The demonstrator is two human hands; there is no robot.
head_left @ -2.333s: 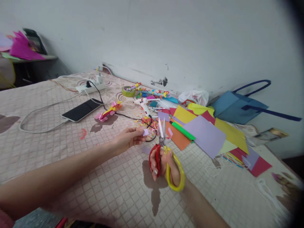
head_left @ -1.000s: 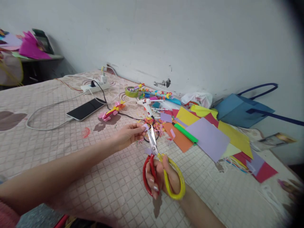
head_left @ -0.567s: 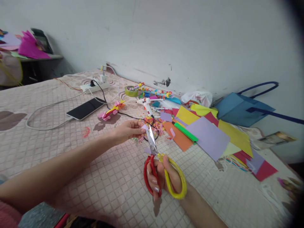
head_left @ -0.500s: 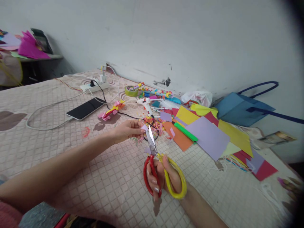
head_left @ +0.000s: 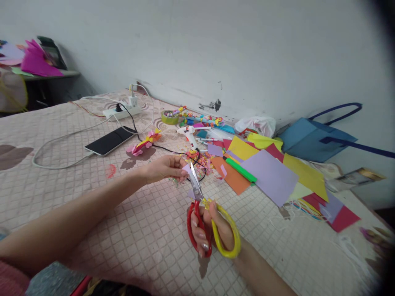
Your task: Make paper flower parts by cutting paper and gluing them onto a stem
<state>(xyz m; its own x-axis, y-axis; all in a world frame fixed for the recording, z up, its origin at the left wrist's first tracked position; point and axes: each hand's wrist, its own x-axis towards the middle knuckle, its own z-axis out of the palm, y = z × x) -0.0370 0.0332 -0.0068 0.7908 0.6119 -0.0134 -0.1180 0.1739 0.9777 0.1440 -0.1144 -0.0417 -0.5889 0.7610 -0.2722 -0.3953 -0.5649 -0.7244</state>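
Note:
My left hand pinches a small piece of lilac paper between thumb and fingers. My right hand is wrapped round the handles of a pair of scissors, one loop red and the other yellow. The blade tips touch or nearly touch the lilac paper; whether it lies between them I cannot tell. Another lilac scrap shows beside the blades. Just beyond my left hand lies a heap of tiny coloured paper clippings, with a black cable running through it.
A white glue gun, green tape and a pink-yellow paper flower stick lie beyond my hands. Coloured paper sheets and a green marker are to the right, near a blue bag. A phone and power strip are left.
The scissor blades have drawn closer together, and the handle loops have come slightly nearer each other. My left hand keeps its pinch on the lilac paper.

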